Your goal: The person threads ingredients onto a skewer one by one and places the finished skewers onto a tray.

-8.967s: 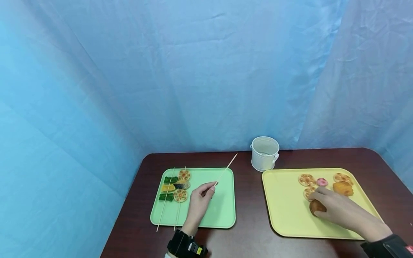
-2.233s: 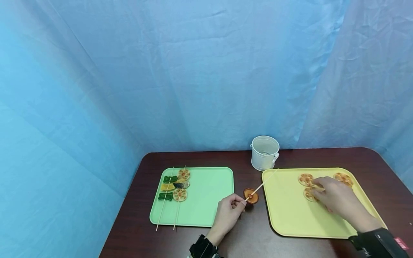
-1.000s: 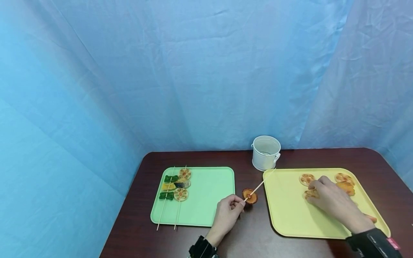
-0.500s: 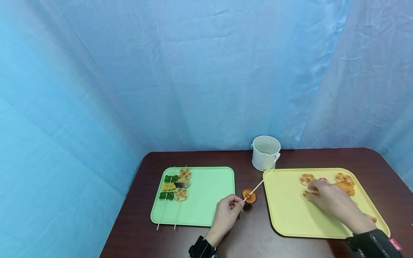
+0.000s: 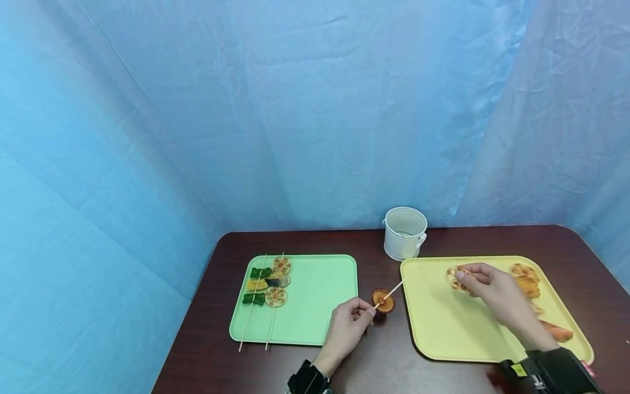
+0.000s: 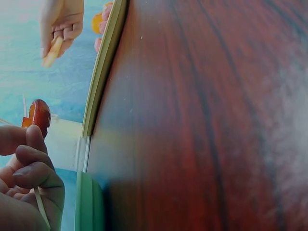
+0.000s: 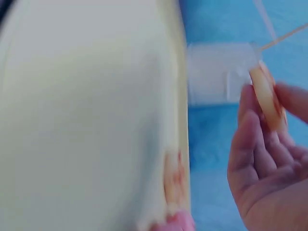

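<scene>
Skewer (image 5: 395,289) with 1 mushroom (image 5: 387,306), pinched in left hand (image 5: 348,324) between green tray (image 5: 320,295) and yellow tray (image 5: 433,328); lotus-root slice (image 5: 453,277) pinched in right hand (image 5: 499,295); likely mid-threading, probably needs slice centred and pushed on next

I wear a bulky black cuff (image 5: 558,372) by the near edge of the yellow tray (image 5: 443,331), with a square yellow label (image 5: 519,370) and pinkish-red tag (image 5: 588,369); left of that tray, another black band (image 5: 309,377) circles my left wrist.

Left hand (image 6: 33,179) grips a stick (image 6: 41,207) (brown piece (image 6: 41,115) above)
</scene>
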Available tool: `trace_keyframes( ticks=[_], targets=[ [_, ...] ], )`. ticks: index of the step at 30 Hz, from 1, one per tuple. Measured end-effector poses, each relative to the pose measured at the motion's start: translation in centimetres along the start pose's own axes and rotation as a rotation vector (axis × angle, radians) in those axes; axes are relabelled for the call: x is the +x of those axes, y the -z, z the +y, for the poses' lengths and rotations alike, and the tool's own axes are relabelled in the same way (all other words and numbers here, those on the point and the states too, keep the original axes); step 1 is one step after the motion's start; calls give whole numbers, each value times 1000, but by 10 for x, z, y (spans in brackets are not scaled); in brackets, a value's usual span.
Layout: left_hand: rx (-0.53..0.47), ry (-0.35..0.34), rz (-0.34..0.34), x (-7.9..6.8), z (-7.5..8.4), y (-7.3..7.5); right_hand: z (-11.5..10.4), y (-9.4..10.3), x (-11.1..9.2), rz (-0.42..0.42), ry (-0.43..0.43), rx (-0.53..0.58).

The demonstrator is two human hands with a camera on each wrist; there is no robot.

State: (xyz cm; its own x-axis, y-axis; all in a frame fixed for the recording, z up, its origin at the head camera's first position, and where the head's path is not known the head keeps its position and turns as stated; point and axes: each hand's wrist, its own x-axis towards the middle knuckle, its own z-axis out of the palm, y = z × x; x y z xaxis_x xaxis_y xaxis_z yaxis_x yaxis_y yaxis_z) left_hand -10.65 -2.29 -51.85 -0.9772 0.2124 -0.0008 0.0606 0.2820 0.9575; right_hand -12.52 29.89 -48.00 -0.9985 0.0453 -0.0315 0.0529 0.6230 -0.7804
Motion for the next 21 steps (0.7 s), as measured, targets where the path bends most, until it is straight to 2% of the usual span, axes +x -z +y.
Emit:
trace_keyframes(
  ticks=[4, 7, 15, 21],
  targets=[
    [-1, 6, -11, -1, 0, 0, -5, -7, 1, 14, -94, 199],
    [2, 6, -16, -3, 0, 1, -5, -12, 3, 7, -122, 314],
    [-4, 5, -36, -3, -1, 2, -9, -22, 5, 5, -125, 627],
    [10, -10, -52, -4, -1, 2, -13, -25, 5, -11, -119, 779]
  ],
)
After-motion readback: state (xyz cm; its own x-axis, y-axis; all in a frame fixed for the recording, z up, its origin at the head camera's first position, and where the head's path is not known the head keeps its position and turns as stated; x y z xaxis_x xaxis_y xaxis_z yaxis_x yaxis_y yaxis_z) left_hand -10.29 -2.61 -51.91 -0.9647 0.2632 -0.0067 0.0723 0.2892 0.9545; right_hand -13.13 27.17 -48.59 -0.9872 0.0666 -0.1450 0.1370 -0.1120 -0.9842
